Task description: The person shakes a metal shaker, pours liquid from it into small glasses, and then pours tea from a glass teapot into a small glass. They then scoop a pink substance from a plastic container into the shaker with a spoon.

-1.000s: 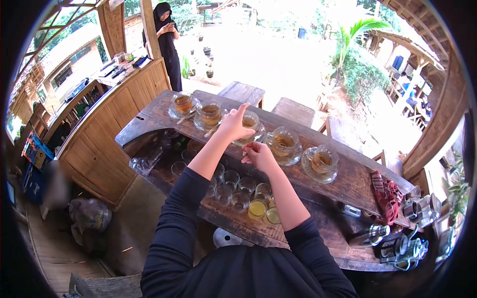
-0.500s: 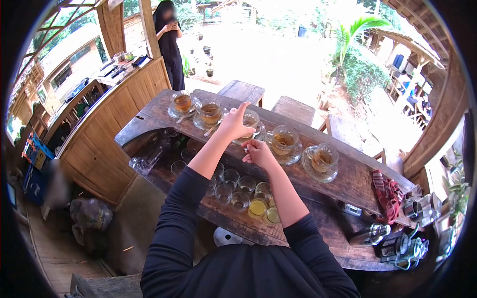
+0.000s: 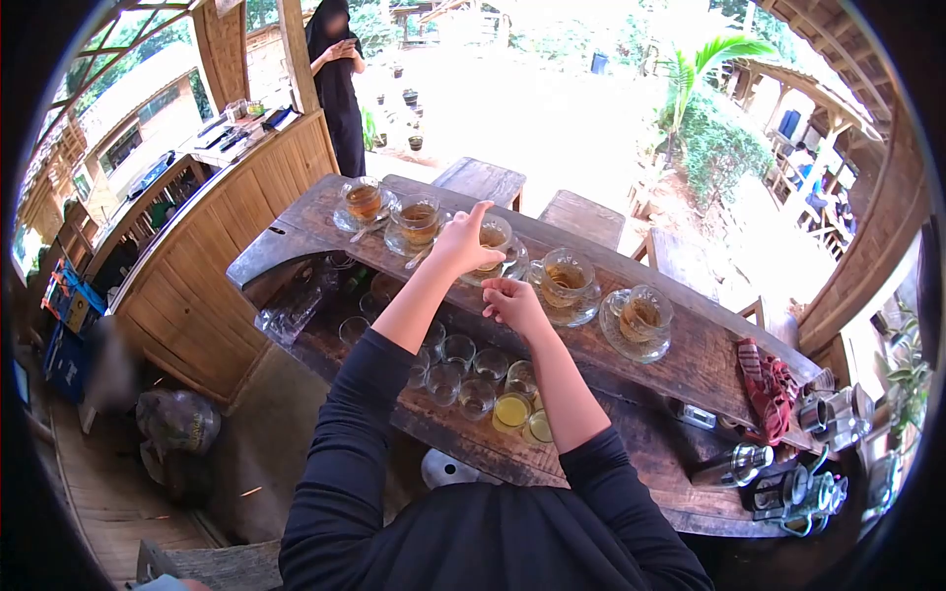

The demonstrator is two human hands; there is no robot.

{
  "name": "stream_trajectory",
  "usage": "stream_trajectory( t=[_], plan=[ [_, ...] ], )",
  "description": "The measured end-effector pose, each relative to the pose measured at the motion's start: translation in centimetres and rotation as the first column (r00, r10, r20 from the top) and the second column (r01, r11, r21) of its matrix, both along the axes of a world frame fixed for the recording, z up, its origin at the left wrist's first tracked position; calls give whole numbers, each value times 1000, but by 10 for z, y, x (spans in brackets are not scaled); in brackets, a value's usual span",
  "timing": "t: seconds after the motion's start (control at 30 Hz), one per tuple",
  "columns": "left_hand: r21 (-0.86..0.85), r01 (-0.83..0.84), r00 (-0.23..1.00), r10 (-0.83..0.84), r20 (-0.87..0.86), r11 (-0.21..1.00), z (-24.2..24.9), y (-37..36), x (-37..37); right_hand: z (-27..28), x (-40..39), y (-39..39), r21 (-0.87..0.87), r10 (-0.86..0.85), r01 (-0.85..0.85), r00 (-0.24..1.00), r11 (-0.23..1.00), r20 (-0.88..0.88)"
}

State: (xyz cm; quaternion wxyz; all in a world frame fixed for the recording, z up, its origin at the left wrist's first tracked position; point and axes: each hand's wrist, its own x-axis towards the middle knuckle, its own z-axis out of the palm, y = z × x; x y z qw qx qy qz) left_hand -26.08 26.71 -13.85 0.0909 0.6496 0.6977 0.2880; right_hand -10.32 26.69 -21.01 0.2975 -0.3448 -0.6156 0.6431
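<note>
Five clear glass cups of amber drink stand on saucers in a slanting row. My left hand curves its thumb and index finger around the middle glass cup, which stands on its saucer. Just below that saucer is my right hand, its fingertips pinched together; whatever they hold, if anything, is too small to make out. To the left are two glass cups, one nearer and one farther. Right of my hands sit another glass cup and the end glass cup.
Several drinking glasses stand on the lower shelf, two with yellow liquid. A red cloth lies at the counter's right end, near a metal shaker and glass jugs. A person stands beyond the wooden counter.
My left hand stays around the middle cup. My right hand has shifted very slightly, its fingers still drawn together. The cups have not moved.
</note>
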Motion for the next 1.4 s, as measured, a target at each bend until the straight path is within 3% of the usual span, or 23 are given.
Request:
stream_trajectory(
  t=[0.43, 0.5, 0.53, 0.6, 0.63, 0.7, 0.73, 0.8, 0.83, 0.9, 0.93, 1.0, 1.17, 1.27, 1.3, 1.37, 1.4],
  plan=[
    [61, -19, 999, 21, -43, 998, -6, -5, 2, 6, 4, -13, -1, -37, 37, 998, 999, -50],
    [87, -24, 998, 29, -54, 996, 0, -14, 6, 11, 8, -23, 86, -52, 49, 998, 995, 39],
    [182, -40, 995, 56, -83, 982, 4, -22, 10, 15, 12, -31, 87, -57, 54, 998, 995, 38],
    [282, -46, 991, 79, -109, 958, 13, -42, 17, 25, 23, -51, 548, -188, 39, 958, 835, 218],
    [381, -12, 995, 49, -89, 924, 20, -57, 21, 32, 30, -60, 551, -195, 46, 957, 833, 216],
    [561, 45, 997, -5, -74, 826, 34, -93, 35, 50, 45, -80, 750, -217, -31, 949, 661, 230],
    [563, 53, 997, -13, -75, 825, 40, -109, 39, 66, 52, -93, 751, -226, -24, 947, 660, 229],
    [596, 224, 963, -269, -15, 771, 49, -139, 46, 102, 66, -126, 693, -196, 51, 972, 719, 131],
    [598, 233, 960, -278, -17, 767, 54, -156, 52, 113, 73, -138, 695, -205, 60, 970, 717, 128],
    [580, 265, 881, -437, 179, 771, 62, -187, 63, 129, 89, -162, 822, -197, 164, 978, 545, -65],
    [580, 275, 877, -448, 176, 767, 62, -196, 66, 134, 97, -173, 823, -208, 173, 976, 541, -68],
    [681, 316, 845, -523, 116, 661, 59, -211, 73, 141, 114, -196, 889, -185, 233, 968, 394, -172],
    [708, 435, 704, -700, 118, 556, 39, -250, 93, 130, 150, -245, 915, -114, 317, 948, 249, -298],
    [753, 348, 563, -767, 309, 558, 17, -273, 108, 120, 166, -271, 915, -104, 356, 934, 188, -342],
    [753, 370, 541, -785, 302, 545, 8, -275, 112, 117, 170, -277, 910, -119, 380, 924, 164, -364],
    [705, 304, 359, -762, 538, 641, -7, -275, 118, 114, 183, -289, 909, -169, 390, 915, 143, -366],
    [699, 331, 333, -771, 542, 634, -7, -274, 120, 112, 189, -296, 911, -189, 388, 913, 139, -360]
  ],
)
